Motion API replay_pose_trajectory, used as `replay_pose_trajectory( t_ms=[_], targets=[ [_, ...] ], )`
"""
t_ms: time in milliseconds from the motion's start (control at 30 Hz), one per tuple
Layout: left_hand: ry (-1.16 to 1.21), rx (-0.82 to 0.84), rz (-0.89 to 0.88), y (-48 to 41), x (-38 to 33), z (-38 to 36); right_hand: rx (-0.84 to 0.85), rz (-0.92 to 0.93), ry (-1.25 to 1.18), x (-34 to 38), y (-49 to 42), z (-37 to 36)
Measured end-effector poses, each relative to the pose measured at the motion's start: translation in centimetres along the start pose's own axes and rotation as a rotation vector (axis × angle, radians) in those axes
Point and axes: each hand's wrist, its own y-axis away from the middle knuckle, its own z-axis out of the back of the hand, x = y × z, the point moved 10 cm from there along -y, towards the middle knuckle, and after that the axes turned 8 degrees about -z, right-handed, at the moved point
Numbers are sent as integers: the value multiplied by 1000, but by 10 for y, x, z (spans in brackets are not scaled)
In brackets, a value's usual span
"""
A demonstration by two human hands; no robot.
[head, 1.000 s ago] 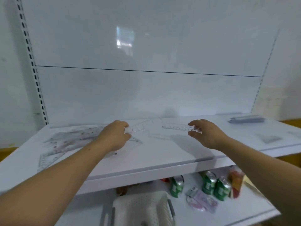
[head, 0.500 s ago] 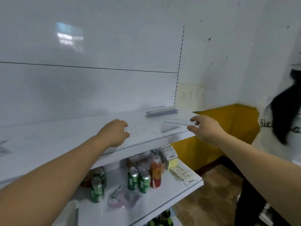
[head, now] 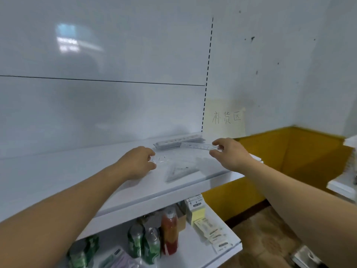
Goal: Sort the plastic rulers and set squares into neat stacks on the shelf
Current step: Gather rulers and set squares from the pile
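My right hand [head: 229, 154] pinches a clear straight ruler [head: 197, 146] by its right end and holds it just above a stack of rulers [head: 173, 142] at the back right of the white shelf [head: 58, 182]. My left hand [head: 138, 162] grips another clear plastic piece [head: 161, 159] by its left end, low over the shelf; its shape is hard to make out. A clear set square [head: 178, 171] lies flat on the shelf below and between my hands.
A lower shelf [head: 228, 250] carries green cans [head: 144, 242], a red bottle [head: 170, 229], small boxes and packets. A paper sign [head: 226, 118] hangs on the wall at right above a yellow skirting [head: 289, 155]. Another shelf edge [head: 340, 186] shows at far right.
My view has swung right along the shelf, away from the scattered set squares at its left end. Both hands have carried their clear pieces to the right end, near the ruler stack.
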Motion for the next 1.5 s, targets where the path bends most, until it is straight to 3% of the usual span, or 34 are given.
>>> replay_pose_trajectory(
  t_ms=[267, 500, 667, 1000, 1300, 1500],
  targets=[
    [23, 9, 67, -53, 14, -9, 90, 120, 5, 18, -89, -29],
    [55, 23, 201, -53, 30, -12, 276, 320, -20, 53, -148, -76],
    [80, 6, 314, -40, 35, -13, 452, 463, 117, 70, -167, -117],
    [87, -70, 438, -23, 41, -10, 536, 648, 131, 75, -174, -130],
    [29, -104, 390, -47, 28, 0, 526, 565, 122, 48, -182, -118],
    [16, -141, 312, -100, 13, -10, 446, 367, 109, -19, -198, -100]
  ],
)
